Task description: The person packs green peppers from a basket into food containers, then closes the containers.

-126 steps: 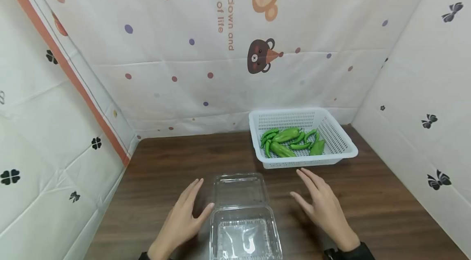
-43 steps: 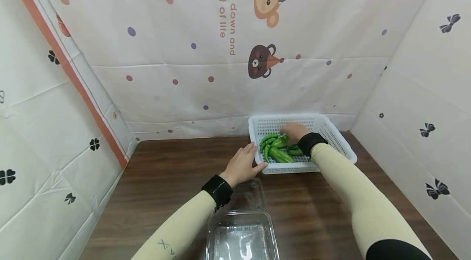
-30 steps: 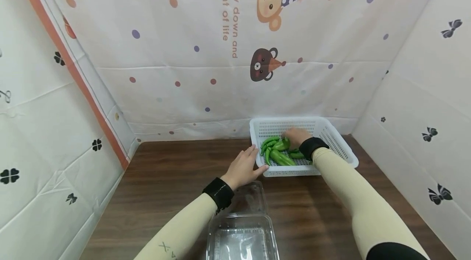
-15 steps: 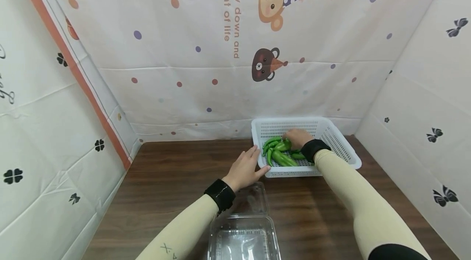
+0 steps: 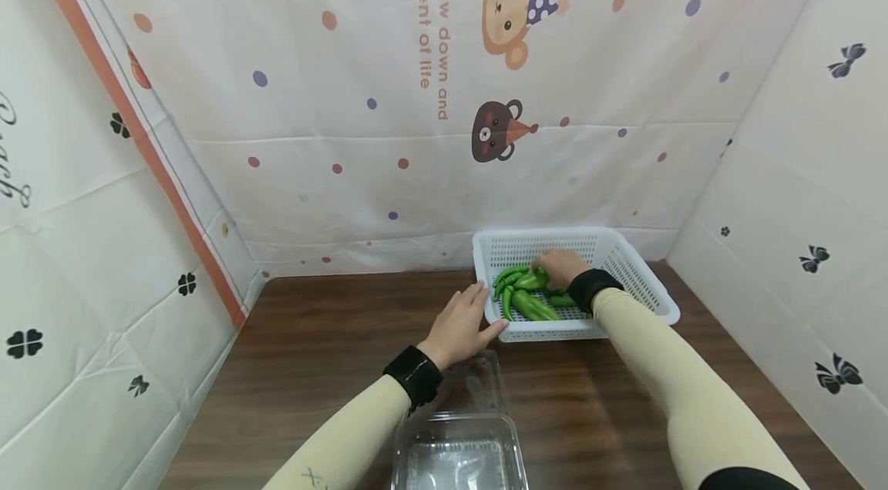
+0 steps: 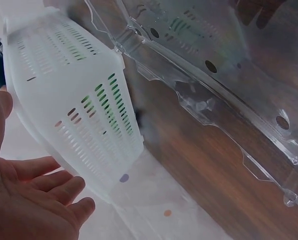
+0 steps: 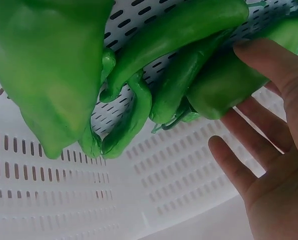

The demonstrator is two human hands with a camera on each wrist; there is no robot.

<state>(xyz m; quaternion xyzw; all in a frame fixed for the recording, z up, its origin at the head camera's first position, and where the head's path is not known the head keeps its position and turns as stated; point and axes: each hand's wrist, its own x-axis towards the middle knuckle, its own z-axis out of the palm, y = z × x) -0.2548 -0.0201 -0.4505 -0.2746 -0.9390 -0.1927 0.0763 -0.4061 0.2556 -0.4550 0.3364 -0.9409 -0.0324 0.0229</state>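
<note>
Right hand [image 5: 560, 266] inside white basket [image 5: 645, 286], fingers [image 7: 249, 145] relaxed and spread, touching one of the green peppers [image 5: 530, 297] heaped just left of them; grasping nothing. Left hand [image 5: 461, 320] with straight, released fingers against basket's near-left corner. Clear clamshell box [image 5: 461, 428] open on bench [image 5: 312, 344], below left wrist.

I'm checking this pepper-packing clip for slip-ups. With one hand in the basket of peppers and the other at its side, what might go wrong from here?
The right hand touches the green peppers with nearly straight fingers; they lie tangled, so lifting one may drag others along. The left hand rests open against the white basket, so the basket could slide. The clear clamshell box lies under the left forearm and might get knocked.
</note>
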